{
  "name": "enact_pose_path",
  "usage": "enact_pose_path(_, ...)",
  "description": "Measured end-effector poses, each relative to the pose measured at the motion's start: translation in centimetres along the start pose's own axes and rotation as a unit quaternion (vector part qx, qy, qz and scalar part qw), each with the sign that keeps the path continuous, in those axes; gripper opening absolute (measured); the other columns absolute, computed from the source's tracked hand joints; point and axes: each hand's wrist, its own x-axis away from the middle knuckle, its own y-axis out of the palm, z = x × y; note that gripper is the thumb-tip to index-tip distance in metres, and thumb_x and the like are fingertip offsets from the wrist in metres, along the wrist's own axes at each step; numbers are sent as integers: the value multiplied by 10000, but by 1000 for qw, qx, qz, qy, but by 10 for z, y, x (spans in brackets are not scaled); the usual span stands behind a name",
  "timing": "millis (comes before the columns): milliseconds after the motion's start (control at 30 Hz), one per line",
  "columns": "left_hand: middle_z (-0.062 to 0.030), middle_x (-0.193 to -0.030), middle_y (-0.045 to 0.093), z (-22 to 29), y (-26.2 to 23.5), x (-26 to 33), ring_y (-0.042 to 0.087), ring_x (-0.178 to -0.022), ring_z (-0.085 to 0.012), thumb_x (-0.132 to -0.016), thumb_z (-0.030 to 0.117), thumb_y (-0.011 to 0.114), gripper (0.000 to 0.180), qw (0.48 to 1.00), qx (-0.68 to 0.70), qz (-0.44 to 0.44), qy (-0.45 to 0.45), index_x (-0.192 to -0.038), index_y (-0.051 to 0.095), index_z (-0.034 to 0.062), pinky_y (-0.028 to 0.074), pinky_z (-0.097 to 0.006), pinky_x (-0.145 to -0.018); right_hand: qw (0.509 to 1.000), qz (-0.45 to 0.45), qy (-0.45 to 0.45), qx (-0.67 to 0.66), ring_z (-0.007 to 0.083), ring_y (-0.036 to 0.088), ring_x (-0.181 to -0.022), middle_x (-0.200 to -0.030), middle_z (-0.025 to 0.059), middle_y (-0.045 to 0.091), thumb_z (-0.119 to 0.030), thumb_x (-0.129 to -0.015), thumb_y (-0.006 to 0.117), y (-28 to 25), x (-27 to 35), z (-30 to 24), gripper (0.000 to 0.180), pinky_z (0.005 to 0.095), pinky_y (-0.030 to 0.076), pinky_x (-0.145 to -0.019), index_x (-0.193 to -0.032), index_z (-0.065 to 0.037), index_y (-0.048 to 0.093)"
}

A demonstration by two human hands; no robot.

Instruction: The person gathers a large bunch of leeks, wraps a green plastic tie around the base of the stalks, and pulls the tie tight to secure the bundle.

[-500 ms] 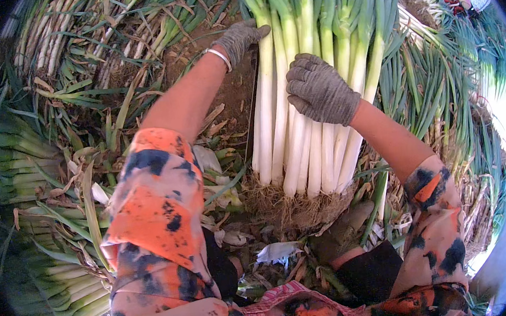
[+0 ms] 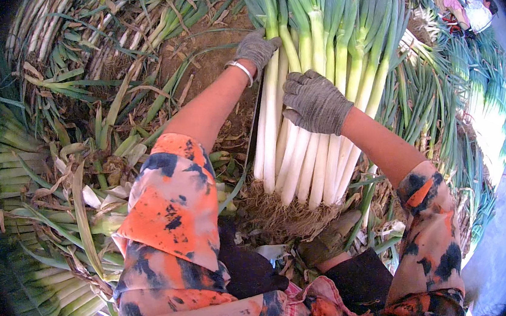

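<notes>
A row of large green onions (image 2: 294,154), with thick white stalks and green tops, lies in front of me with the roots toward me. Grey knitted gloves cover both hands. At the left edge of the row, where white turns to green, my left hand (image 2: 257,52) is closed around the outer stalks; some of its fingers are hidden. Across the middle stalks lies my right hand (image 2: 316,102), its fingers curled down among them. The fibrous roots (image 2: 282,213) rest on soil, close to my shoe (image 2: 328,239).
More green onions (image 2: 52,287) lie along the left, with uncleaned ones (image 2: 48,25) at the far left. Dry leaves and peelings (image 2: 95,197) litter the ground between. Further piles (image 2: 424,99) line the right, and another person (image 2: 477,14) is at the far right.
The view has shifted a little. My right hand has come nearer to my left hand across the stalks, and the green onions lie more slanted, roots toward the left.
</notes>
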Motion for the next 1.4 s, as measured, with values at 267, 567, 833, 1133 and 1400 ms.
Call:
enact_pose_path(267,-249,-1034,581,5,27,24,564,-959,-373,-749,338,618,530,967,9,233,-103,-1169,491,39,420,-419,-870,998,61,-20,-12,279,521,-913,-856,124,567,-311,-753,553,7,5,3,250,391,401,-785,-730,-66,594)
enact_pose_path(567,-257,-1101,547,17,31,20,507,-1023,-400,-831,370,463,511,975,-179,133,13,-1176,482,-7,372,-453,-909,993,98,6,-66,340,516,-849,-842,160,528,-227,-685,589,14,5,3,212,427,415,-755,-743,-23,568)
enact_pose_path(833,-244,-1167,509,1,22,27,471,-1080,-397,-847,366,450,476,958,-235,166,-9,-1180,493,28,359,-452,-929,871,139,199,-427,112,557,-814,-877,46,582,-107,-777,636,3,-21,23,185,269,480,-733,-930,-16,585)
enact_pose_path(1133,-232,-1307,397,-41,22,18,387,-1206,-360,-861,325,474,560,996,30,77,-29,-1317,355,21,296,-377,-1012,931,86,248,-253,210,602,-752,-875,131,606,-102,-800,550,15,-56,33,270,332,493,-667,-1053,-7,537)
enact_pose_path(1400,-120,-1216,522,-67,29,-3,489,-1103,-237,-908,146,467,355,772,627,-69,-79,-1247,468,41,355,-285,-960,909,-137,394,-28,353,597,-953,-1015,273,589,-90,-786,490,16,-131,18,460,414,477,-801,-1187,109,391)
